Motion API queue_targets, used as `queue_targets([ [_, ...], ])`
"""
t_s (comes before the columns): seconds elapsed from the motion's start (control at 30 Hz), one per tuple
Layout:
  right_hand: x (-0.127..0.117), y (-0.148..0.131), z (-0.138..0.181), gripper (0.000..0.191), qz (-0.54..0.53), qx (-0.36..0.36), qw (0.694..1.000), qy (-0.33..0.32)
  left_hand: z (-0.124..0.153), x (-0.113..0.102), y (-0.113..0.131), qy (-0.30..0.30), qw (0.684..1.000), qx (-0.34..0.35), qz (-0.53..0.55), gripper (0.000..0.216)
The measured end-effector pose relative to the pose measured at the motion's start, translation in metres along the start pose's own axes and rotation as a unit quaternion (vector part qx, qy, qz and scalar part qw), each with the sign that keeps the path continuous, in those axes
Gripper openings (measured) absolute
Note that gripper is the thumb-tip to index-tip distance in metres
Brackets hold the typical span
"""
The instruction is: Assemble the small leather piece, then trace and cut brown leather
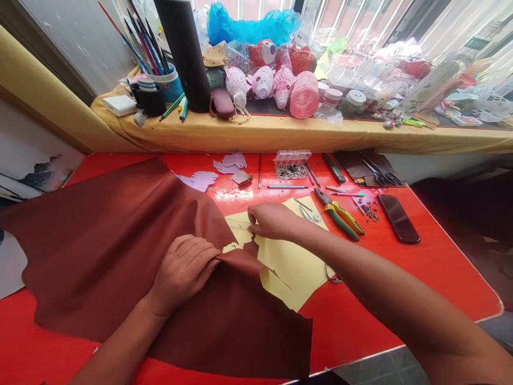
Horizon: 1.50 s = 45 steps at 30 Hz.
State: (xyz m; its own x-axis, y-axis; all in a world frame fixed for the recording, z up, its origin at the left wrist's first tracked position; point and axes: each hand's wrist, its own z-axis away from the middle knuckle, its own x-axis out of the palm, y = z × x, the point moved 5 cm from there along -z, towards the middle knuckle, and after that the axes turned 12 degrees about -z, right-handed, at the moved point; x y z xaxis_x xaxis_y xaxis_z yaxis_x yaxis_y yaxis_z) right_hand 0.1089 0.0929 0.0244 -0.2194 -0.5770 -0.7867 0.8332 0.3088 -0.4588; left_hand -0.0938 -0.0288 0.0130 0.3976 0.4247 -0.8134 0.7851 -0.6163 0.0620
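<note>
The brown sheet (100, 256) in front of you spreads over the left half of the worktop (441, 278), its long axis slanting from the left edge toward the front edge, where its near corner reaches. Your left hand (184, 266) lies on it, fingers bent and thumb drawn in, pinching a raised fold close to its ragged right side. That side is the relation to watch: the cut-in margin lies between your two hands, just right of the left hand's fingertips and toward you from the right hand (274, 220), so the left is the nearer one. Your right hand reaches across from the right, fingers curled closed over the yellow sheet (296, 262); you cannot tell from here what, if anything, they grip. The yellow sheet sits near the middle of the worktop, partly beneath the brown sheet's margin. Right of your right hand, pliers (345, 218) lie with their handles slanting toward the front edge, and a phone (399, 218) lies beyond them, near the right edge. Toward the far edge are purple cutouts (196, 181), a clear box (292, 171) of small metal pieces, and black-handled scissors (382, 174) at the far right corner.
</note>
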Motion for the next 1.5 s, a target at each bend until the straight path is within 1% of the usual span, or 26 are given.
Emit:
queue_targets([
  [0.07, -0.005, 0.012, 0.007, 0.009, -0.006, 0.012, 1.0, 0.025, -0.001, 0.0, 0.002, -0.002, 1.0, 0.006, -0.003, 0.02],
  [0.13, -0.012, 0.024, 0.016, 0.008, -0.012, 0.024, 0.998, 0.063, -0.002, 0.0, 0.007, -0.004, 1.0, 0.02, -0.014, 0.03],
  [0.2, -0.018, 0.036, 0.025, 0.011, -0.033, 0.028, 0.994, 0.099, -0.003, -0.001, 0.013, -0.001, 0.999, 0.034, -0.032, 0.042],
  [0.27, -0.024, 0.045, 0.035, 0.015, -0.104, 0.025, 0.983, 0.15, -0.004, -0.003, 0.019, 0.002, 0.998, 0.042, -0.04, 0.048],
  [0.37, -0.028, 0.054, 0.047, 0.021, -0.223, 0.017, 0.951, 0.214, -0.01, -0.001, 0.027, -0.007, 0.998, 0.051, -0.022, 0.044],
  [0.43, -0.026, 0.053, 0.049, 0.022, -0.267, 0.006, 0.937, 0.225, -0.017, 0.002, 0.032, -0.022, 0.999, 0.039, -0.011, 0.038],
  [0.5, -0.023, 0.049, 0.048, 0.022, -0.313, -0.012, 0.922, 0.229, -0.028, 0.008, 0.034, -0.045, 0.999, 0.01, -0.014, 0.031],
  [0.57, -0.019, 0.044, 0.043, 0.022, -0.377, -0.022, 0.895, 0.237, -0.039, 0.015, 0.036, -0.084, 0.996, -0.014, -0.013, 0.024],
  [0.6, -0.017, 0.041, 0.041, 0.022, -0.415, -0.025, 0.878, 0.236, -0.044, 0.018, 0.038, -0.109, 0.994, -0.015, -0.002, 0.022],
  [0.7, -0.012, 0.032, 0.036, 0.023, -0.503, -0.041, 0.836, 0.213, -0.057, 0.027, 0.044, -0.165, 0.985, -0.03, 0.038, 0.02],
  [0.8, -0.012, 0.029, 0.038, 0.026, -0.542, -0.068, 0.811, 0.209, -0.064, 0.034, 0.047, -0.189, 0.98, -0.059, 0.021, 0.02],
  [0.97, -0.021, 0.036, 0.05, 0.031, -0.579, -0.081, 0.768, 0.261, -0.07, 0.048, 0.055, -0.213, 0.975, -0.056, -0.02, 0.028],
  [1.03, -0.024, 0.037, 0.055, 0.032, -0.581, -0.089, 0.764, 0.268, -0.073, 0.052, 0.057, -0.222, 0.973, -0.059, -0.016, 0.029],
  [1.13, -0.026, 0.038, 0.061, 0.032, -0.578, -0.097, 0.764, 0.27, -0.077, 0.057, 0.055, -0.238, 0.968, -0.082, 0.02, 0.025],
  [1.2, -0.025, 0.038, 0.064, 0.031, -0.577, -0.099, 0.764, 0.271, -0.082, 0.062, 0.053, -0.235, 0.962, -0.112, 0.079, 0.026],
  [1.23, -0.024, 0.038, 0.064, 0.03, -0.576, -0.099, 0.766, 0.268, -0.085, 0.066, 0.05, -0.23, 0.955, -0.137, 0.125, 0.031],
  [1.27, -0.022, 0.038, 0.064, 0.03, -0.574, -0.099, 0.769, 0.262, -0.088, 0.07, 0.047, -0.223, 0.942, -0.171, 0.183, 0.038],
  [1.3, -0.019, 0.037, 0.064, 0.029, -0.571, -0.098, 0.775, 0.253, -0.091, 0.076, 0.044, -0.215, 0.921, -0.209, 0.248, 0.045],
  [1.37, -0.014, 0.037, 0.063, 0.028, -0.565, -0.096, 0.786, 0.232, -0.094, 0.089, 0.037, -0.2, 0.858, -0.283, 0.378, 0.053],
  [1.4, -0.012, 0.037, 0.062, 0.027, -0.561, -0.095, 0.791, 0.224, -0.095, 0.093, 0.034, -0.194, 0.834, -0.302, 0.42, 0.052],
  [1.43, -0.01, 0.038, 0.062, 0.026, -0.555, -0.093, 0.797, 0.22, -0.097, 0.096, 0.031, -0.19, 0.822, -0.311, 0.438, 0.05],
  [1.47, -0.009, 0.041, 0.063, 0.025, -0.544, -0.088, 0.805, 0.22, -0.098, 0.096, 0.028, -0.189, 0.824, -0.311, 0.434, 0.046],
  [1.5, -0.009, 0.044, 0.064, 0.024, -0.53, -0.082, 0.814, 0.224, -0.099, 0.095, 0.024, -0.189, 0.837, -0.307, 0.412, 0.043],
])
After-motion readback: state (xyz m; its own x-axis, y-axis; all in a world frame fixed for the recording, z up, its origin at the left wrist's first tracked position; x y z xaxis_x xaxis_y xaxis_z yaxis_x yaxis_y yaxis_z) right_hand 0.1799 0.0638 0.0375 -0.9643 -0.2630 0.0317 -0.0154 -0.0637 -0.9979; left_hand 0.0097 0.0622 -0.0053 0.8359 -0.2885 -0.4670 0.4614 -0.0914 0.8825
